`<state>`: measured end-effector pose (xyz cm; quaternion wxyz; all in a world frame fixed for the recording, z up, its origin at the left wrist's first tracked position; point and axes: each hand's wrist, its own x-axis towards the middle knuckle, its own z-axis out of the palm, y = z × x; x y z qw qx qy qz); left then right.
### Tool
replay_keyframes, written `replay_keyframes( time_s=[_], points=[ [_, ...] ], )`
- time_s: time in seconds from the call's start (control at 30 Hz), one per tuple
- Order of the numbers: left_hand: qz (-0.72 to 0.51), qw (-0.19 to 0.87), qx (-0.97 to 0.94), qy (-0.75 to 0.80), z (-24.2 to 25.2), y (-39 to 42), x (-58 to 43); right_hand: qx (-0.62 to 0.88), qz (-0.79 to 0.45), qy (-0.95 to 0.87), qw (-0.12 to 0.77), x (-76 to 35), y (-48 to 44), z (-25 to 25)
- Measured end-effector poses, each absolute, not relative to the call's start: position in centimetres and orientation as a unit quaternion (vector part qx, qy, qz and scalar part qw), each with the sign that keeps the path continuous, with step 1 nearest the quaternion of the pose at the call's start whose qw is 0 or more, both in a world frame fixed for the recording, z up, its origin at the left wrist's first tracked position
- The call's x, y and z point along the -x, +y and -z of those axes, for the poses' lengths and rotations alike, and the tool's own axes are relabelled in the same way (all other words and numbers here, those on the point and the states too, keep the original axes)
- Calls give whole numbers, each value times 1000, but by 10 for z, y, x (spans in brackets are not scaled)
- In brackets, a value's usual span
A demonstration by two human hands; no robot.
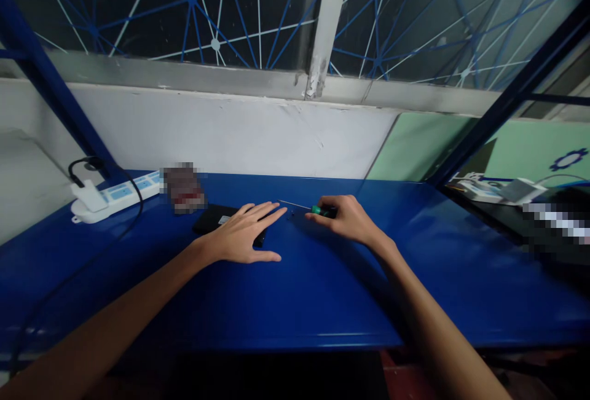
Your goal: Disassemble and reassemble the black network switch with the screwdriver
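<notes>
My left hand [246,232] lies with fingers spread over a flat black device [212,218], hiding most of it. A small pale label shows on the device beside my fingers. In my right hand [346,218] is a screwdriver [316,210] with a green and black handle, gripped between thumb and fingers. Its thin metal shaft points left toward my left fingertips. Between the two hands, a few tiny dark pieces [291,215], perhaps screws, lie on the blue table [295,301].
A white power strip [124,196] with a plug and a black cable [138,203] stands at the left back. Near it is a blurred reddish-brown item [184,188]. Blue frame posts rise on both sides. White devices [502,191] and dark objects sit at the right.
</notes>
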<state>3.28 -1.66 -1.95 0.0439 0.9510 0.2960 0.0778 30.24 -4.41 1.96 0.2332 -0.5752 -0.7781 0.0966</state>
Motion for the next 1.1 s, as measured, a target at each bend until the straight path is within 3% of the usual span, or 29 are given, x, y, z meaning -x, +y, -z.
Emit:
replay_keyframes(
  time_s=[0.47, 1.1],
  points=[
    [-105, 70, -922, 366, 10, 6, -8, 502, -222, -821, 157, -293, -51, -18],
    [-103, 73, -920, 372, 13, 8, -8, 485, -225, -832, 145, -287, -53, -15]
  ],
)
